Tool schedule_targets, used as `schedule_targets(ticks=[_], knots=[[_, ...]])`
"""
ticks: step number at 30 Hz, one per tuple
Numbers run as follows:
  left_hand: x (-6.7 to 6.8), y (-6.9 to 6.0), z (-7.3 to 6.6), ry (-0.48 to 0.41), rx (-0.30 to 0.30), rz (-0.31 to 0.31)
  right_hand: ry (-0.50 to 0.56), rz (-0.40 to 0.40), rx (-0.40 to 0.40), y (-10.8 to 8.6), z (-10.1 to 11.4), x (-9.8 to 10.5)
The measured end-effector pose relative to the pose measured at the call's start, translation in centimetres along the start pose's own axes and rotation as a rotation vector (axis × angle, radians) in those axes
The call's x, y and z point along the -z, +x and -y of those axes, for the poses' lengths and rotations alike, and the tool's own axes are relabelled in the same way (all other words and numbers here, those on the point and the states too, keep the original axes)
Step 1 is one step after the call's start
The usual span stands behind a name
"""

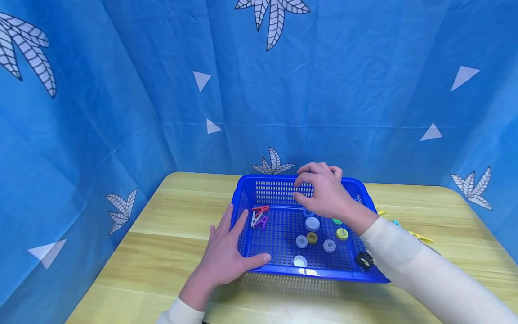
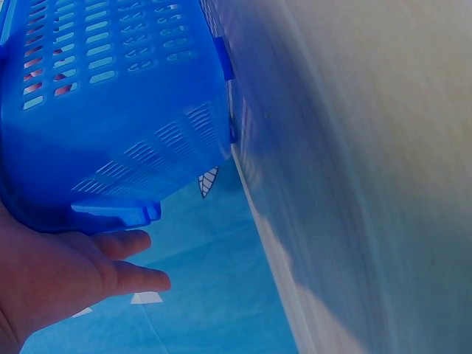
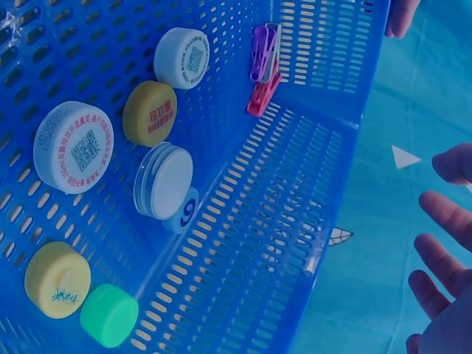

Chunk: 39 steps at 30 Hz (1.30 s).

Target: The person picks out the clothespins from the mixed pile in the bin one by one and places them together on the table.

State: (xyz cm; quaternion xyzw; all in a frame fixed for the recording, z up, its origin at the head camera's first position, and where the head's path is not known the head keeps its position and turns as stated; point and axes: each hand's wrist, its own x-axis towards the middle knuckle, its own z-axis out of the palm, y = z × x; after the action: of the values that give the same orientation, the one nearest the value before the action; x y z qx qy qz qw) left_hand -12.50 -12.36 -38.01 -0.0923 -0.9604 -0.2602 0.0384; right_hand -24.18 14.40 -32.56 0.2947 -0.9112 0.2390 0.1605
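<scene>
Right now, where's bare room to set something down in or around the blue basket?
Inside the basket, the strip between the clips and caps is bare. So is the table between the left hand and the left curtain. The basket's middle and right are crowded with caps, and yellow items lie on the table to its right.

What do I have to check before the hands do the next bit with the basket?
1. Right hand free: ok, nothing shows in its fingers.
2. Left hand holding the basket firmly: cannot tell, but it's at the rim.
3. Red clip, white clip and purple clip together: ok, bunched up.
4. Caps apart from those clips: ok.
5. Every clip inside: not ok, a yellow clip lies outside.
</scene>
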Motion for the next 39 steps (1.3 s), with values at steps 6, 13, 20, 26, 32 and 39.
schedule_targets(ticks=[6,13,20,26,32,39], knots=[[-0.1,0.1,0.0,0.004,0.002,0.002,0.006,0.012,0.02,0.1,-0.1,-0.6],[-0.3,0.1,0.0,-0.004,0.002,0.002,0.02,0.003,0.039,0.1,-0.1,-1.2],[-0.2,0.0,0.0,-0.015,-0.004,-0.001,0.016,0.025,0.045,0.2,0.0,-1.6],[-0.2,0.0,0.0,-0.01,-0.007,-0.001,0.024,0.045,0.044,0.4,0.1,-2.1],[-0.2,0.1,0.0,-0.014,-0.009,0.0,0.027,0.053,0.054,0.4,0.3,-2.4],[-0.1,0.1,0.0,-0.008,-0.007,0.005,0.037,0.072,0.059,0.6,0.3,-2.9]])
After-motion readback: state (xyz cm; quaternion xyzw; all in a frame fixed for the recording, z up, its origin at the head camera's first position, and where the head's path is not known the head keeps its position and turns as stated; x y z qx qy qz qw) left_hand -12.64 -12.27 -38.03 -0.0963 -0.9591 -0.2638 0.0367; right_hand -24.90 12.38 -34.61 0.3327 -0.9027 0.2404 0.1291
